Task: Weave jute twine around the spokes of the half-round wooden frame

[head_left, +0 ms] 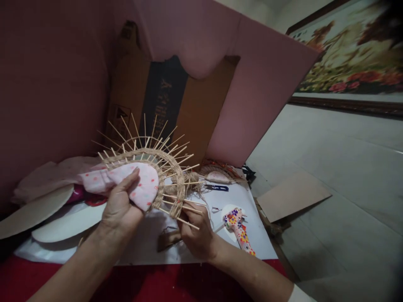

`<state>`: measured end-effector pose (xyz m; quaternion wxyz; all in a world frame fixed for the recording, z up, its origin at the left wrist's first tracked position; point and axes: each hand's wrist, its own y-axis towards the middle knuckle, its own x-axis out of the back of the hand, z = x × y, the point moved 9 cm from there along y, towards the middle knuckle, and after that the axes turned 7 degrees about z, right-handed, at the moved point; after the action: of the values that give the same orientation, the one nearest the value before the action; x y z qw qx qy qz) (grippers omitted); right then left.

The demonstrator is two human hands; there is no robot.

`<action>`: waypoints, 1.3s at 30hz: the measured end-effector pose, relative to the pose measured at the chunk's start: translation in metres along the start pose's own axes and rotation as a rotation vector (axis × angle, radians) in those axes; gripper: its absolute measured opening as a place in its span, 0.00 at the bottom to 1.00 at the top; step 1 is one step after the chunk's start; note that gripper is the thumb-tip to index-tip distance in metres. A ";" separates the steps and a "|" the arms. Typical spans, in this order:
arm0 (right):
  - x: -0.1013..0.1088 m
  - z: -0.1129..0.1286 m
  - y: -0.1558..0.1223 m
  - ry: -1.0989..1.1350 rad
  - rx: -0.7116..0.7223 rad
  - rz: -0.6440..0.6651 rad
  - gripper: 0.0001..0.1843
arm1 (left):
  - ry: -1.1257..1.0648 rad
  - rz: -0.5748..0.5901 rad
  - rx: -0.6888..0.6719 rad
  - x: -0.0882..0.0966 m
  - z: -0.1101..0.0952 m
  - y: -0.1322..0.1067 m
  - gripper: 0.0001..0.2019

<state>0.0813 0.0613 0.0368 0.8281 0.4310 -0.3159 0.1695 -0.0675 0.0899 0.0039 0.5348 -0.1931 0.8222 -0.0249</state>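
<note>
My left hand (pixel 121 201) grips a round woven piece (pixel 166 176) whose middle is pink dotted cloth (pixel 145 184); thin wooden sticks fan out from its rim. The thumb presses on the cloth. My right hand (pixel 197 233) is closed at the lower edge of the woven rim, fingers pinching the straw cord and sticks there. Loose straw cord (pixel 193 182) trails off to the right of the piece. Both hands hold the piece above a white board (pixel 252 235).
A flower-patterned glue gun (pixel 239 228) lies on the white board beside blue-handled scissors (pixel 217 187). White card ovals (pixel 56 218) and pink cloth lie at left. A cardboard box (pixel 189 105) under pink fabric stands behind. Flat cardboard (pixel 292 195) lies on the tiled floor at right.
</note>
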 end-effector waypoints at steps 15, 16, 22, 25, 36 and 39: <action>0.008 0.001 0.009 -0.052 0.070 0.050 0.14 | 0.058 0.318 0.148 -0.028 0.029 -0.016 0.11; 0.009 0.001 0.007 -0.030 0.086 0.040 0.15 | 0.044 0.342 0.140 -0.030 0.028 -0.015 0.11; 0.020 -0.009 -0.001 -0.018 0.034 0.018 0.16 | 0.007 0.382 0.105 -0.033 0.027 -0.014 0.11; 0.035 -0.014 -0.004 0.012 -0.039 -0.014 0.11 | 0.028 0.371 0.101 -0.031 0.027 -0.013 0.12; 0.046 0.024 0.000 -0.144 0.057 0.078 0.10 | 0.077 0.453 0.075 -0.034 0.031 -0.015 0.09; 0.036 0.033 0.001 -0.204 0.097 0.120 0.11 | 0.098 0.470 0.109 -0.033 0.036 -0.014 0.10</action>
<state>0.0950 0.0354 0.0754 0.7581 0.4658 -0.4154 0.1891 -0.0194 0.0939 0.0207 0.4949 0.0342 0.8670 0.0465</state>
